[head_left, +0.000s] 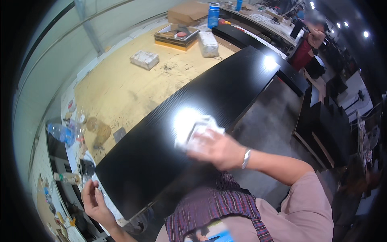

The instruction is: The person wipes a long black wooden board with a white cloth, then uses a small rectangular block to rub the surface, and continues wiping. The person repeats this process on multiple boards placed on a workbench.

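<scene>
A long black board (189, 109) with a fine grain lies slantwise over the table, shining under the lights. My right hand (217, 149), a silver bracelet at its wrist, presses a crumpled white cloth (201, 128) flat against the board's top; the fingers are closed on it and slightly blurred. Off the board's near left end, my left hand (96, 203) is raised with its fingers loosely bent and apart, and I see nothing in it. A small dark cup (86, 166) stands just beyond those fingertips.
Two white-wrapped blocks (145, 60) and a yellow-edged box of odds and ends (176, 37) rest on the stained yellow tabletop (117, 86). Plastic bottles (61, 134) line the left edge. Black panels (322, 125) stand at right; another person (304, 50) is farther back.
</scene>
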Demonstrator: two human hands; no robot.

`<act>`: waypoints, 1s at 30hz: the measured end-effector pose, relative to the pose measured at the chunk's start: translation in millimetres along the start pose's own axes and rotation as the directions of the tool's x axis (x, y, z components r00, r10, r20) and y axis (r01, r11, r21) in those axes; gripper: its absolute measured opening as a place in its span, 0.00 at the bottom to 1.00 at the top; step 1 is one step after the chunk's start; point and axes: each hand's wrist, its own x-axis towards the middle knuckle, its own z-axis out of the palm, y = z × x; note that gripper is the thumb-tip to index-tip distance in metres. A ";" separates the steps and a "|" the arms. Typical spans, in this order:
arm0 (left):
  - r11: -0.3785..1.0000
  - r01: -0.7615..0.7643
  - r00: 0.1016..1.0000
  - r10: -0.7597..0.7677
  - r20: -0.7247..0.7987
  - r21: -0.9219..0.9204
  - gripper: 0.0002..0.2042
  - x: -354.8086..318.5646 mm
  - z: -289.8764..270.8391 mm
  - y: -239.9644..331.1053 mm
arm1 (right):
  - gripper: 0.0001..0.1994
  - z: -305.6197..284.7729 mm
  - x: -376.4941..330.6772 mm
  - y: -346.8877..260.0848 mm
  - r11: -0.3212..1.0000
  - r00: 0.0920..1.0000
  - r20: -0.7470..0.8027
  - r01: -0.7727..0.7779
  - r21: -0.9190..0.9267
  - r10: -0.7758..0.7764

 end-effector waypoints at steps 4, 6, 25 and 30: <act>0.989 -0.122 0.968 0.138 0.209 -0.087 0.14 -8.4 59.0 60.4 | 0.14 -1.7 -57.7 88.3 0.966 0.982 -0.149 0.076 -0.245 -0.115; 0.993 -0.075 0.944 0.099 0.314 -0.086 0.14 -10.5 85.4 74.0 | 0.21 -21.6 -98.0 167.0 0.943 0.967 -0.240 -0.152 -0.295 0.081; 0.658 -0.745 0.280 0.463 0.841 -0.114 0.42 8.9 611.3 284.8 | 0.21 -125.8 -162.3 477.8 0.330 0.338 0.111 -0.940 0.081 0.935; 0.588 -0.800 0.268 0.530 0.805 -0.121 0.33 36.2 716.7 311.4 | 0.22 -104.0 -165.8 476.0 0.328 0.338 0.120 -0.940 0.095 0.934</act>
